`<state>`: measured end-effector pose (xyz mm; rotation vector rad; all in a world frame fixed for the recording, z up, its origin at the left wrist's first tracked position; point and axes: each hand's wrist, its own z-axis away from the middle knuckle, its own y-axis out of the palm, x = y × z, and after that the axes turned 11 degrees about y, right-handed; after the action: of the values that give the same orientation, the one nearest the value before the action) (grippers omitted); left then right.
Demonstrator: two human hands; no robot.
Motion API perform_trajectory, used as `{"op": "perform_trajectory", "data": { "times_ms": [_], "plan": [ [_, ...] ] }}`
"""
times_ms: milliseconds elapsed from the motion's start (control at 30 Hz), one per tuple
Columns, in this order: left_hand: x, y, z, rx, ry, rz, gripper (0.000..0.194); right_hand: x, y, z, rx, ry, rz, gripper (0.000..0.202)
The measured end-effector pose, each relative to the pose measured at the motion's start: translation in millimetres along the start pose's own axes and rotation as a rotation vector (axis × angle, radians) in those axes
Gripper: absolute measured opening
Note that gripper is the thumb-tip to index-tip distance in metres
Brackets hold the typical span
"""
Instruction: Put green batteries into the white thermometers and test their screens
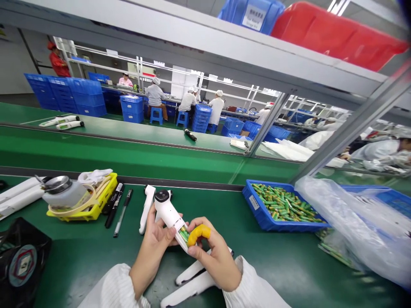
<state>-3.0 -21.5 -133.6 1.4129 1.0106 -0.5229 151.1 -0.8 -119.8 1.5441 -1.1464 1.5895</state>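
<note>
My left hand is closed around a white handheld device with a black cap, held tilted above the bench. Its battery compartment is uncovered, and green batteries show inside. At the compartment's lower end, my right hand grips the device, its bent index finger in a yellow finger cot against the batteries; whether it pinches a loose battery is hidden. Behind the left hand lies another white device. Below my right hand are more white devices, partly covered by it.
A blue tray of green batteries stands right, beside a clear plastic bag. Left are a yellow basket with a metal-topped bottle, pens and a black bin. A metal post and shelf frame the bench; people work beyond.
</note>
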Motion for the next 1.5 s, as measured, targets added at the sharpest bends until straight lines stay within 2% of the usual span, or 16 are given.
{"op": "perform_trajectory", "data": {
  "times_ms": [100,233,333,433,567,700,800,867,933,1033,1100,1167,1233,1333,1433,1500],
  "plan": [
    [-0.6,-0.7,-0.2,-0.004,-0.002,0.005,0.098,-5.1,1.0,-1.5,0.026,0.029,-0.064,0.025],
    [1.6,-4.5,-1.2,0.001,0.01,-0.021,0.107,-18.6,6.0,-2.6,0.12,0.311,-0.218,0.042],
    [4.2,-9.2,-2.6,0.077,0.009,-0.03,0.108,-24.3,9.2,-3.0,0.102,0.426,-0.215,0.048],
    [5.9,-12.5,-4.4,0.133,-0.003,-0.039,0.108,-23.0,10.5,-4.0,0.088,0.433,-0.235,0.049],
    [6.6,-13.2,-6.3,0.14,0.008,-0.033,0.103,-18.7,12.1,-5.1,0.068,0.419,-0.256,0.046],
    [5.0,-13.4,-6.3,0.145,-0.067,-0.046,0.1,-13.8,14.4,-3.4,0.062,0.389,-0.251,0.044],
    [1.2,-12.5,-6.5,0.158,-0.137,-0.072,0.094,-10.4,12.1,-2.6,0.087,0.328,-0.158,0.034],
    [-1.8,-11.4,-6.8,0.145,-0.184,-0.111,0.092,-9.9,5.0,-4.6,0.036,0.272,-0.032,0.028],
    [-3.5,-11.6,-7.0,0.13,-0.232,-0.201,0.089,-10.1,-10.0,-8.7,-0.141,0.186,0.187,0.022],
    [0.5,-18.3,-6.6,0.136,-0.195,-0.424,0.077,-8.6,-50.9,-14.5,-0.571,0.109,0.641,0.02],
    [7.5,-26.2,-7.1,0.191,-0.114,-0.536,0.066,-6.0,-87.4,-14.2,-0.801,0.159,0.844,0.026],
    [15.3,-34.5,-9.0,0.26,-0.071,-0.596,0.058,-3.9,-124.8,-10.0,-0.936,0.267,0.936,0.03],
    [21.5,-41.3,-12.1,0.293,-0.044,-0.657,0.051,-4.1,-157.1,-5.4,-0.99,0.39,1.021,0.026],
    [26.1,-47.2,-16.3,0.287,0.039,-0.793,0.043,-8.3,-190.4,-6.2,-0.923,0.529,1.115,0.014],
    [25.8,-46.6,-16.2,0.26,0.184,-0.939,0.039,-13.4,-207.9,-16.5,-0.789,0.574,1.18,0.019],
    [22.9,-41.5,-12.3,0.272,0.35,-1.026,0.037,-16.2,-214.9,-23.8,-0.722,0.57,1.207,0.021]
  ]
}}
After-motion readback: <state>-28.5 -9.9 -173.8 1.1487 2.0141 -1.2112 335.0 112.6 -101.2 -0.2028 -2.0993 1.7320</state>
